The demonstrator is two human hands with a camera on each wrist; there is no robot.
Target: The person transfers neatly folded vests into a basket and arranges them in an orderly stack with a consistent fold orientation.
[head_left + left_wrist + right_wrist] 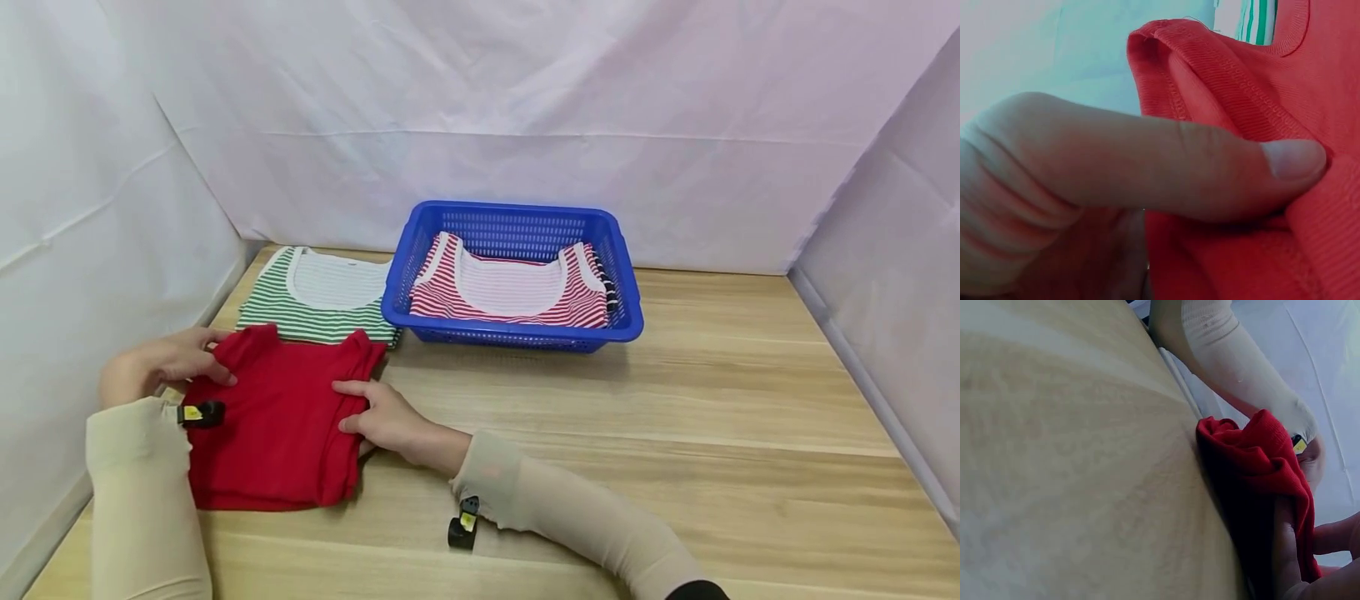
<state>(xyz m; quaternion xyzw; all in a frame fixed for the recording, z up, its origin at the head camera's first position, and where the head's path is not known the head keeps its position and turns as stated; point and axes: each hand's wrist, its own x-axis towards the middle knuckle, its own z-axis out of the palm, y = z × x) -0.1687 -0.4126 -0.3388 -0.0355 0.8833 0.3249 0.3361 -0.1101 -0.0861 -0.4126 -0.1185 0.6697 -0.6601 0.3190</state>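
On the wood-grain tabletop (pixel 720 408), at near left, a folded red tank top (pixel 273 421) is pinched at opposite edges by the left hand (pixel 171 360) and the right hand (pixel 390 418) (presumably so that its layers stay aligned).

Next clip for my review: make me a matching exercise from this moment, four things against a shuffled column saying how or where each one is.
1. Blue basket
2. Red garment
3. Green-striped garment
4. Red-striped garment

A. Inside the basket
B. Held by left hand and right hand
C. Perforated sides
D. On the table, beyond the red garment

Pairs: 1-C, 2-B, 3-D, 4-A
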